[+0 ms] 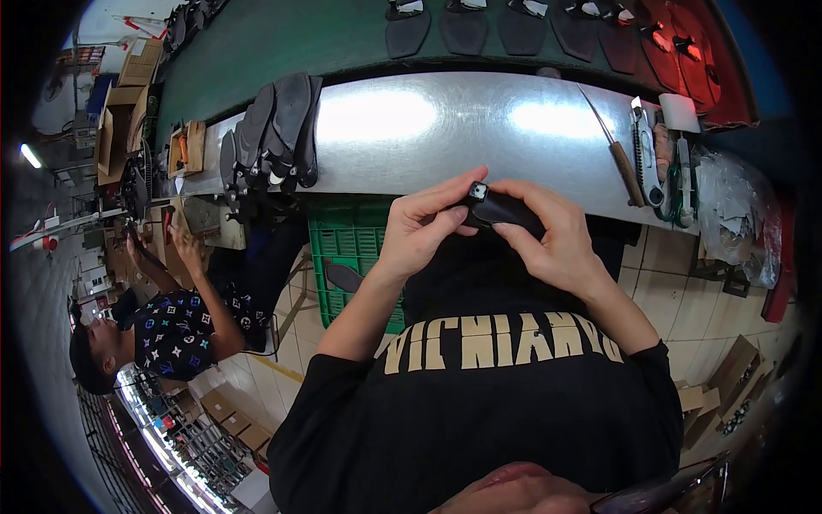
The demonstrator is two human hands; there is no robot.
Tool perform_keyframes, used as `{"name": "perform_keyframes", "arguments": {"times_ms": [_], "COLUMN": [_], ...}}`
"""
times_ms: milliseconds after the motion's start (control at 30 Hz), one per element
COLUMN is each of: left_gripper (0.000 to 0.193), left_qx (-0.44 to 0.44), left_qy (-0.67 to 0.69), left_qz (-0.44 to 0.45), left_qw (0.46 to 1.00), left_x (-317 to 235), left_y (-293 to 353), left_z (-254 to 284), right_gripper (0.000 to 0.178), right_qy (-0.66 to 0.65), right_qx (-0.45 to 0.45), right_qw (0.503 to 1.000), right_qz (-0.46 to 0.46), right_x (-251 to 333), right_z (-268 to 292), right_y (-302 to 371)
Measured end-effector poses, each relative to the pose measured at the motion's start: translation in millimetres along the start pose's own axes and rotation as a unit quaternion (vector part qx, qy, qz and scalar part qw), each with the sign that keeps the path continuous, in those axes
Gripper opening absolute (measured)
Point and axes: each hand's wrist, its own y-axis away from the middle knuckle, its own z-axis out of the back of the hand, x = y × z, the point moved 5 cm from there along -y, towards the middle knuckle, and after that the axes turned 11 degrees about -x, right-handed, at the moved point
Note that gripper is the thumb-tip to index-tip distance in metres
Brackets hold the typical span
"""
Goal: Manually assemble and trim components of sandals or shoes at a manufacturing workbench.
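Note:
Between my two hands, just off the near edge of the metal bench, is a black sandal (512,214) held up in front of my body. At its left end shows a small square white-and-black piece (479,192). My left hand (421,231) pinches that end between thumb and fingers. Around the other end, my right hand (556,236) is closed, with the thumb below and the fingers over the top. Much of the sandal is hidden by my fingers. On the bench to my left, several black sandals (278,120) lean together in a pile.
At the right of the metal bench (471,137) lie a wooden-handled awl (628,171), a utility knife (644,154) and scissors (685,184), beside a clear plastic bag (741,214). Sandals (522,30) line the green belt (282,43) beyond. A green crate (351,240) stands below; a co-worker (184,330) works at left.

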Motion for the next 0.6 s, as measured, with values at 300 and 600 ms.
{"name": "perform_keyframes", "arguments": {"times_ms": [300,600], "left_gripper": [0.038,0.040], "left_qx": [-0.041,-0.044], "left_qy": [-0.018,-0.028], "left_qz": [0.031,0.080], "left_qw": [0.999,0.995], "left_x": [1.2,11.2], "left_y": [4.1,-0.8], "left_z": [-5.9,-0.4], "right_gripper": [0.014,0.025], "right_qy": [0.051,0.049], "right_qx": [0.032,0.079], "right_qw": [0.996,0.994], "right_qz": [0.066,0.058], "right_x": [0.8,-1.9], "right_z": [-1.2,-3.8], "right_y": [1.3,0.6]}}
